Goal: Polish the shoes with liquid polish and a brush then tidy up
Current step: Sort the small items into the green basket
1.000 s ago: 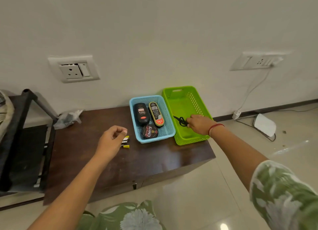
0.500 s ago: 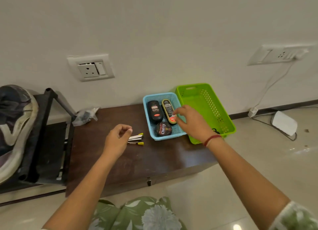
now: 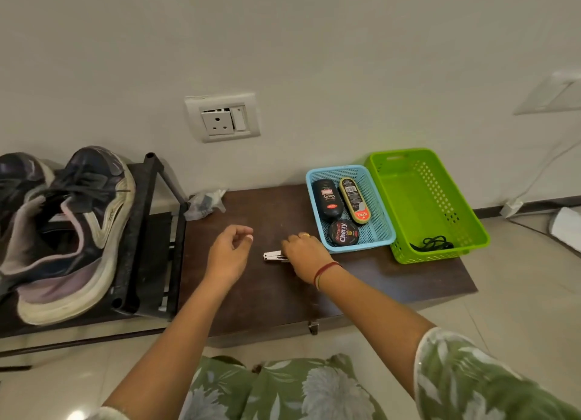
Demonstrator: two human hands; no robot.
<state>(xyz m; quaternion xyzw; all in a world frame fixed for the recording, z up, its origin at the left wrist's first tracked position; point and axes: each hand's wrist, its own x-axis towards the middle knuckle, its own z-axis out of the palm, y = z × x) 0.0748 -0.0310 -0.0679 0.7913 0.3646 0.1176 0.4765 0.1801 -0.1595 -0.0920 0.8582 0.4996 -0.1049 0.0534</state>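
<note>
Pale wall carries a socket plate [image 3: 222,117] above the dark brown worktop [image 3: 283,293] where we are reaching. Our right hand [image 3: 303,256] is down on the worktop, its grip curled over a small silver object [image 3: 271,256] whose end pokes out to the left of the fingers. Our left hand [image 3: 228,256] hovers just beside it, its grip loosely curled with nothing in it that we can see. Near the right hand sits a blue basket [image 3: 361,246] holding the black liquid polish bottle [image 3: 327,204], a Kiwi applicator [image 3: 353,201] lying alongside it, and a round Cherry tin [image 3: 343,232] in front of both. A green basket [image 3: 424,256] touches the blue one on its right, with a black cord [image 3: 432,242] in its near end. The shoes [image 3: 72,231] lean on a black rack [image 3: 141,231] to our left, apart from the hands. A crumpled plastic bag [image 3: 204,201] lies at the worktop's back edge.
</note>
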